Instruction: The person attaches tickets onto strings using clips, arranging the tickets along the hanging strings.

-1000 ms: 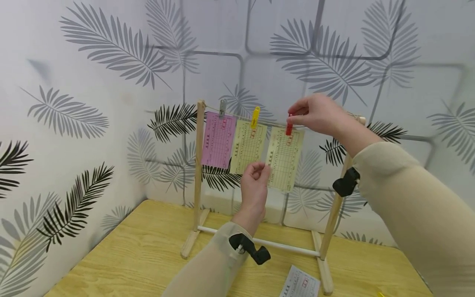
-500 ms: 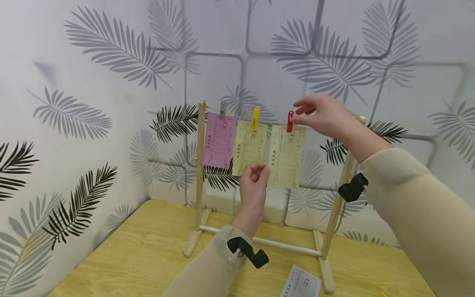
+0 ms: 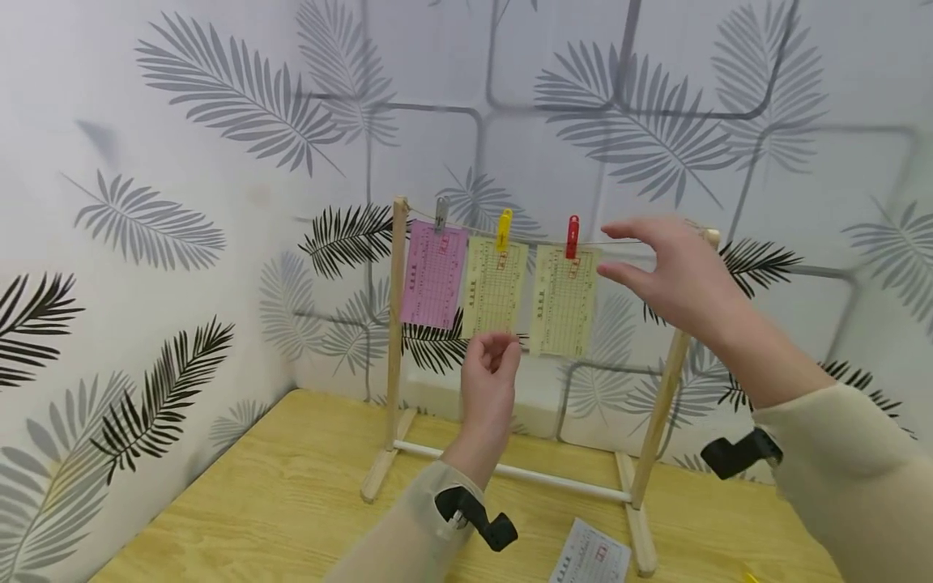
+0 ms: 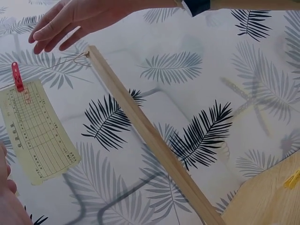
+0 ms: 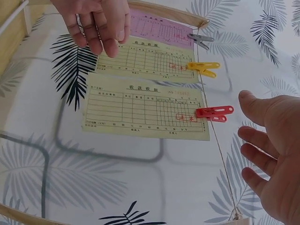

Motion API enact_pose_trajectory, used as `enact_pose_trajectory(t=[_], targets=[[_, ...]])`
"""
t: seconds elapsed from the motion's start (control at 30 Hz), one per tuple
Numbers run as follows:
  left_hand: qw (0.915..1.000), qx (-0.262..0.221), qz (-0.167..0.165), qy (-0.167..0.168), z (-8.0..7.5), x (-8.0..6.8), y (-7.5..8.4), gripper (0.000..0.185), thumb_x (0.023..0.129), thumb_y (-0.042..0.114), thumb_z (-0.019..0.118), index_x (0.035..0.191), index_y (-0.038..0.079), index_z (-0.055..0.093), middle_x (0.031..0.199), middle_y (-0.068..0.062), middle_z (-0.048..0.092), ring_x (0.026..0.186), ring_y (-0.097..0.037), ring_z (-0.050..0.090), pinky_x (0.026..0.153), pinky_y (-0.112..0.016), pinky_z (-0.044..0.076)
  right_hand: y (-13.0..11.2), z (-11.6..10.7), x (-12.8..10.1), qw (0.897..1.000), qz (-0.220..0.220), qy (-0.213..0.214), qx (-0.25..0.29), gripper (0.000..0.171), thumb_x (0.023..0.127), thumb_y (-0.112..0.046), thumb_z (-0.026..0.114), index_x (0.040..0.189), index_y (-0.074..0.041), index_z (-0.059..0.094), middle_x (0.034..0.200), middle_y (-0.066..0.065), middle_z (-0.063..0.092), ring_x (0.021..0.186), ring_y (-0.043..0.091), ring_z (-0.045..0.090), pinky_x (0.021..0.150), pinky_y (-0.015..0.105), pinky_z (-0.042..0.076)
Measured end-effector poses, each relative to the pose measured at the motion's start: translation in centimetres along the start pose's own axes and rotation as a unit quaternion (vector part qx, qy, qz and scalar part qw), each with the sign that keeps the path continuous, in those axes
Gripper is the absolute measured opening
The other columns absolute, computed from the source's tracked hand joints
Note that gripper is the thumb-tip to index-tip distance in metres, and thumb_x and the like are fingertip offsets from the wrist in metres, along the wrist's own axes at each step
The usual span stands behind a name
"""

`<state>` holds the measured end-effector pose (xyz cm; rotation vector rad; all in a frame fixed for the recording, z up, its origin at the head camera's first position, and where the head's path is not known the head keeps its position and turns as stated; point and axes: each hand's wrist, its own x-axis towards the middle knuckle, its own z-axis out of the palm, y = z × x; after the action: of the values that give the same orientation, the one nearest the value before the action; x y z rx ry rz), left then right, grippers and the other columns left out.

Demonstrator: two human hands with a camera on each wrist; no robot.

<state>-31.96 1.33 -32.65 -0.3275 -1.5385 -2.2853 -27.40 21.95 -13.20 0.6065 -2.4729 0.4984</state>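
Three paper receipt slips hang from a string [image 3: 612, 242] in the head view. A grey clothespin [image 3: 441, 214] holds the pink slip [image 3: 433, 275], a yellow clothespin [image 3: 504, 230] the middle pale-yellow slip [image 3: 496, 279], and a red clothespin [image 3: 573, 236] the right-hand yellow slip [image 3: 563, 304]. Just right of the red clothespin is my right hand [image 3: 681, 275], thumb and fingers spread apart around nothing. My left hand [image 3: 490, 397] sits below the middle slip, its fingers loosely bent and holding nothing. In the right wrist view, the red clothespin [image 5: 214, 112] grips the slip's edge at the string.
A wooden stand with a left post [image 3: 396, 324], right post [image 3: 659, 413] and white lower rod [image 3: 554, 481] carries the string. On the wooden table [image 3: 255, 494] lie a white slip [image 3: 590, 555] and, farther right, a yellow clothespin [image 4: 292, 180]. A leaf-patterned wall is behind.
My right hand has let go of the red clothespin and moved right, its fingers spreading. My left hand has come off the yellow slip's edge and lowered slightly. The slip hangs from the string.
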Motion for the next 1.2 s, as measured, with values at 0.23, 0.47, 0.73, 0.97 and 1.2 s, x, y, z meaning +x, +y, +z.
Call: enact_pose_trajectory(t=[0.23,0.47,0.73,0.97,1.2], targets=[[0.9992,0.035,0.018,0.004,-0.7,-1.2,0.0,0.018,0.109,0.013,0.070,0.126,0.010,0.064,0.126,-0.007,0.066,0.117,-0.021,0.061,0.108,-0.042,0.046,0.3,1.3,-4.5,1.000,0.007,0.010,0.023,0.057,0.107,-0.029,0.078,0.158,-0.010,0.060,0.160,0.017,0.057,0.154,0.043,0.041,0.118,0.070,0.035],[0.9946,0.095,0.041,0.008,-1.3,-2.6,0.1,0.018,0.108,0.016,0.071,0.124,0.011,0.065,0.120,-0.002,0.065,0.112,-0.021,0.056,0.107,-0.046,0.042,1.6,2.4,-8.1,0.999,0.019,0.023,0.046,0.053,0.106,-0.028,0.078,0.154,-0.010,0.063,0.156,0.019,0.060,0.150,0.048,0.045,0.114,0.074,0.036],[0.9930,0.110,0.045,-0.003,-2.1,-3.9,-0.8,0.023,0.107,0.015,0.072,0.128,0.010,0.065,0.122,-0.004,0.067,0.114,-0.022,0.058,0.112,-0.052,0.042,3.3,4.3,-11.6,0.998,0.039,0.016,0.050,0.053,0.103,-0.027,0.082,0.151,-0.012,0.066,0.151,0.021,0.063,0.144,0.052,0.048,0.108,0.078,0.038],[0.9917,0.125,0.027,-0.013,-3.0,-5.1,-1.9,0.022,0.108,0.014,0.072,0.129,0.010,0.065,0.122,-0.002,0.067,0.113,-0.022,0.059,0.109,-0.050,0.044,5.2,6.4,-14.9,0.995,0.073,0.004,0.063,0.050,0.103,-0.025,0.082,0.149,-0.012,0.067,0.141,0.017,0.071,0.135,0.046,0.059,0.102,0.073,0.044],[0.9878,0.152,0.011,-0.029,-3.7,-6.4,-3.2,0.019,0.109,0.015,0.071,0.126,0.011,0.065,0.122,-0.005,0.068,0.114,-0.020,0.059,0.109,-0.049,0.044,7.2,8.6,-17.9,0.995,0.088,-0.017,0.051,0.050,0.099,-0.020,0.086,0.145,-0.008,0.071,0.132,0.014,0.074,0.120,0.040,0.067,0.093,0.067,0.053]])
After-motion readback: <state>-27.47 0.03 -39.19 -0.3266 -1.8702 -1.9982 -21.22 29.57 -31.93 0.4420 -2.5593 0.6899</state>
